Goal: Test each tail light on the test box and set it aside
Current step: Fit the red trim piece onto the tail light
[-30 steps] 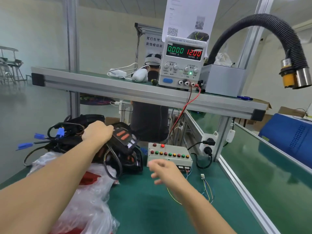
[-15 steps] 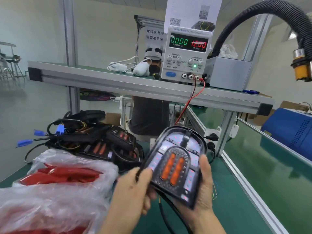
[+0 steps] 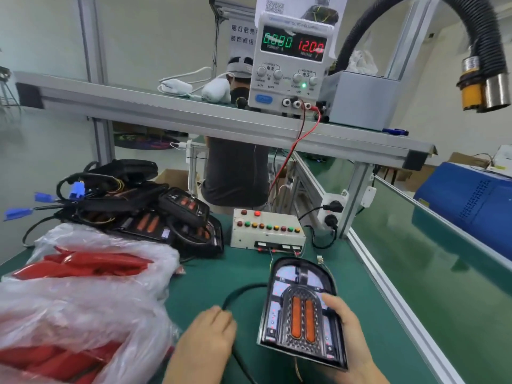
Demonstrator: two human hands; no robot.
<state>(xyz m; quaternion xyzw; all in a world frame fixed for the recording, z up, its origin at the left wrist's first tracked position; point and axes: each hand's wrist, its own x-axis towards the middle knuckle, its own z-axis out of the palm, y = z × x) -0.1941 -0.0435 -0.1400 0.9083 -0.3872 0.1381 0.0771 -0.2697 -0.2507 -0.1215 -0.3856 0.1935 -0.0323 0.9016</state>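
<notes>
— Closest in, why's the tail light (image 3: 302, 314) held that way?

— Face up, rounded end toward the test box (image 3: 267, 230). The right hand (image 3: 347, 336) cradles its right edge from beneath, thumb laid over the lens. Keeps the lamps in sight, I'd say.

— And the left hand (image 3: 206, 332)?

— Curled round the black cable (image 3: 238, 293) that loops over the green table (image 3: 210, 275), probably feeding its plug toward the box; nothing is plugged in that I can see.

— The heap to the left?

— A clear bag of red parts (image 3: 83, 286), and behind it a pile of tail lights (image 3: 155, 217), cables tangled, blue plugs sticking out. Tested or waiting, I can't tell.

— Any writing?

— On the shelf's power supply (image 3: 291, 65): 0.000 over CURRENT, 12.00 over VOLTAGE. Red and black leads drop toward the box. Behind, a sign in Chinese characters (image 3: 242, 34), cut off.
</notes>
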